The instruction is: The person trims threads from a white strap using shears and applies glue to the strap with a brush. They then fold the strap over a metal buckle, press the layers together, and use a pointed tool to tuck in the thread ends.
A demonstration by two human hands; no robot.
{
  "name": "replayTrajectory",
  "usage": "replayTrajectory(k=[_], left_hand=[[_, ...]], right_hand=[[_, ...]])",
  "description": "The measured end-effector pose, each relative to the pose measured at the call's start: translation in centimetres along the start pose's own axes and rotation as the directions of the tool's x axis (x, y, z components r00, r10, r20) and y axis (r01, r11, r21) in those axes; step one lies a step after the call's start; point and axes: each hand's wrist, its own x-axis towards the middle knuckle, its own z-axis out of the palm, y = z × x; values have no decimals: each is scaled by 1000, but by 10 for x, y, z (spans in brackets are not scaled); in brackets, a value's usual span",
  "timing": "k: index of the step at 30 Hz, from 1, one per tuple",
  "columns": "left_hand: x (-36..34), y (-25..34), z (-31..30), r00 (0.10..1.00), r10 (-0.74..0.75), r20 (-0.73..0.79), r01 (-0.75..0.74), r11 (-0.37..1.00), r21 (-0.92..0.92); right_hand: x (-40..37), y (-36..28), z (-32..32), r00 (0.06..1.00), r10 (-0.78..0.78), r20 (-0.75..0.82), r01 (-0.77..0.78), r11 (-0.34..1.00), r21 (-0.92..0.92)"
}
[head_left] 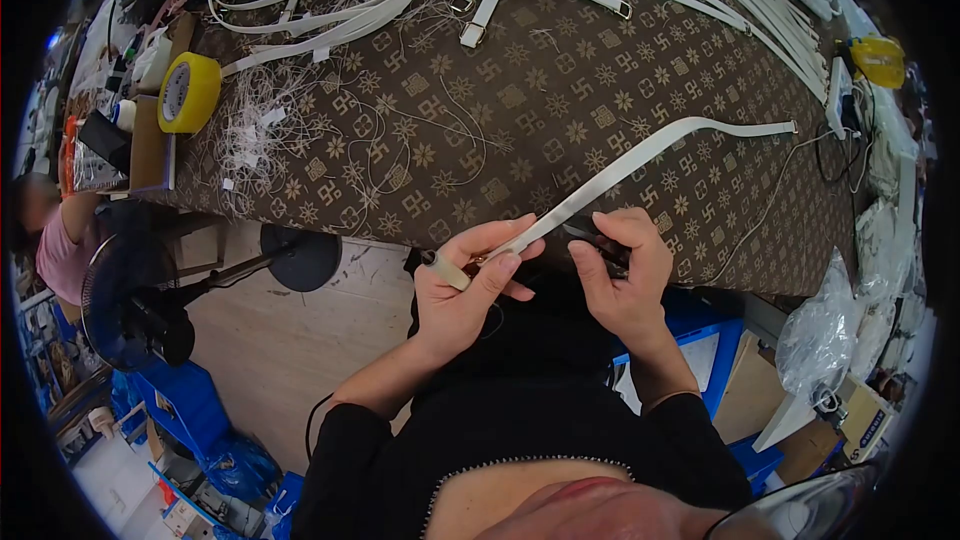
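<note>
My left hand [465,275] is closed on a narrow white belt [620,172] near its end, pinching it between thumb and fingers. A small gold-coloured buckle [478,260] shows between those fingers, and a short cream end [447,271] of the belt sticks out to the left. From the hand the strap runs up and right, its far end lying on the patterned tablecloth [560,130]. Just to the right, my right hand [632,270] is curled around a small dark tool [605,245], mostly hidden by the fingers; its exact kind does not show.
More white belts [330,25] with buckles lie along the table's far side. Loose thread clippings [262,125] and a yellow tape roll [190,92] are at the left. A black fan [140,285] stands left below the table. Another person's pink sleeve [62,250] shows at far left.
</note>
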Motion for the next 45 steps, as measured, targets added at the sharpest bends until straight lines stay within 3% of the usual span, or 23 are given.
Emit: replayTrajectory(k=[5,45], left_hand=[[-3,0,4,1000,6,22,-6,1000,-21],[-8,-8,8,995,79,68,-78,997,-11]], right_hand=[[-6,0,7,997,-65,-49,64,998,-10],[-9,-1,13,997,-31,-66,36,997,70]])
